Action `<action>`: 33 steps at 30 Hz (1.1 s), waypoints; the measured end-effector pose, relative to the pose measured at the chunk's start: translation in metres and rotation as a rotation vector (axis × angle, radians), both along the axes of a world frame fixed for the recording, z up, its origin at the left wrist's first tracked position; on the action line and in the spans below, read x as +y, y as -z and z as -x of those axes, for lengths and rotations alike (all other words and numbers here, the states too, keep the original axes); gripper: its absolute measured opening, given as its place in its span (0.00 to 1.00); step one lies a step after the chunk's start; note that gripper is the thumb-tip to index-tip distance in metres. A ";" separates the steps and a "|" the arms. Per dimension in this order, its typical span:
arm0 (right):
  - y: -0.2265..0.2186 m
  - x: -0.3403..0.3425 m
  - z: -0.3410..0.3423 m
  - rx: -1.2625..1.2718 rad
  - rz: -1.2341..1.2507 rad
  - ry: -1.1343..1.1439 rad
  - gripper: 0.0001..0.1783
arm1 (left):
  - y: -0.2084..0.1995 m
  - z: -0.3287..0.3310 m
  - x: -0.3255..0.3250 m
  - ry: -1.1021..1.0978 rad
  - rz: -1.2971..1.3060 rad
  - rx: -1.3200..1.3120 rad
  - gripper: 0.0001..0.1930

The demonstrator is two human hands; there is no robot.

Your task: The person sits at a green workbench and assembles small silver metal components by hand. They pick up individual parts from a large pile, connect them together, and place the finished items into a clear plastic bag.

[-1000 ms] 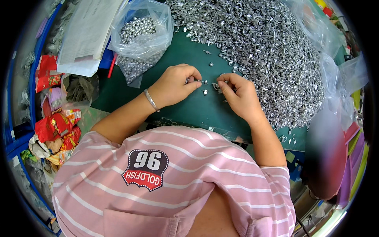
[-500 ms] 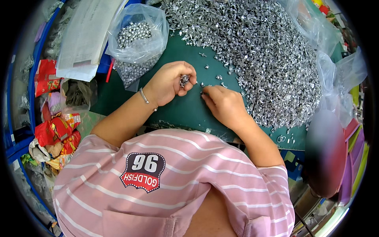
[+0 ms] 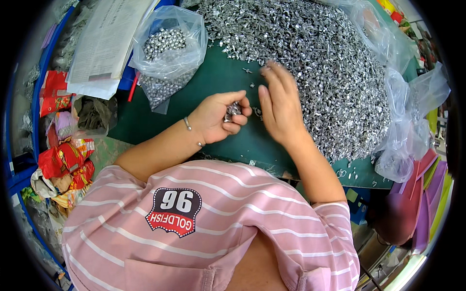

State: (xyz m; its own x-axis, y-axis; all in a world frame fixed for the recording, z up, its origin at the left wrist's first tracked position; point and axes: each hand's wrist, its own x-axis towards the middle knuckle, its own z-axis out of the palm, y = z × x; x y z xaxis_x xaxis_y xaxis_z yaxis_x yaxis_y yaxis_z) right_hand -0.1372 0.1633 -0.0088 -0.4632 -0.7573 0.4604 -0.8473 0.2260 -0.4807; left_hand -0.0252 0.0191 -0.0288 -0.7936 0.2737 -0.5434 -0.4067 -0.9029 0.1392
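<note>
A big heap of small silver metal pieces (image 3: pixel 335 82) spreads over the dark green tabletop (image 3: pixel 223 75). Cupped in my left hand (image 3: pixel 213 116) is a clump of small metal parts (image 3: pixel 233 111), with the fingers curled round it. Just to its right, my right hand (image 3: pixel 282 106) lies along the heap's near left border, fingers stretched forward and thumb apart. Its fingertips are slightly blurred at the heap's edge, and nothing shows in its grasp. A few loose pieces (image 3: pixel 247 71) lie on the green surface beyond my hands.
A clear plastic bag (image 3: pixel 170 58) of round silver beads stands at the far left, beside a red pen (image 3: pixel 133 87) and stacked papers (image 3: pixel 104 46). Crumpled clear plastic (image 3: pixel 400 123) lines the heap's right side. Red packets (image 3: pixel 65 157) lie left of the table.
My right hand has moved away from me to the heap's edge, its fingers straightening out. My left hand has shifted slightly right and nearer, still round the metal parts.
</note>
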 end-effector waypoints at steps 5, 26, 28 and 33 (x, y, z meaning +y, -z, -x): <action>0.017 0.008 -0.010 0.081 -0.270 -0.133 0.28 | -0.007 -0.002 -0.014 -0.143 0.144 0.030 0.12; 0.024 -0.010 0.037 0.125 -0.111 0.086 0.06 | -0.007 0.047 -0.012 0.095 2.066 0.519 0.08; 0.026 -0.015 0.038 0.139 -0.200 0.107 0.05 | 0.007 0.057 -0.006 0.097 2.263 0.622 0.07; 0.021 -0.003 0.033 0.103 -0.195 0.084 0.07 | 0.015 0.057 -0.006 0.126 2.238 0.618 0.05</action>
State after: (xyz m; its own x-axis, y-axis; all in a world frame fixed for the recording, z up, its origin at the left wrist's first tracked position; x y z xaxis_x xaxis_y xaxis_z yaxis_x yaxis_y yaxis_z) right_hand -0.1702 0.1607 -0.0297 -0.4865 -0.7975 0.3569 -0.8638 0.3778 -0.3333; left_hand -0.0824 0.0127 -0.0441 -0.9554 -0.1493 0.2547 0.0365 0.7964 0.6037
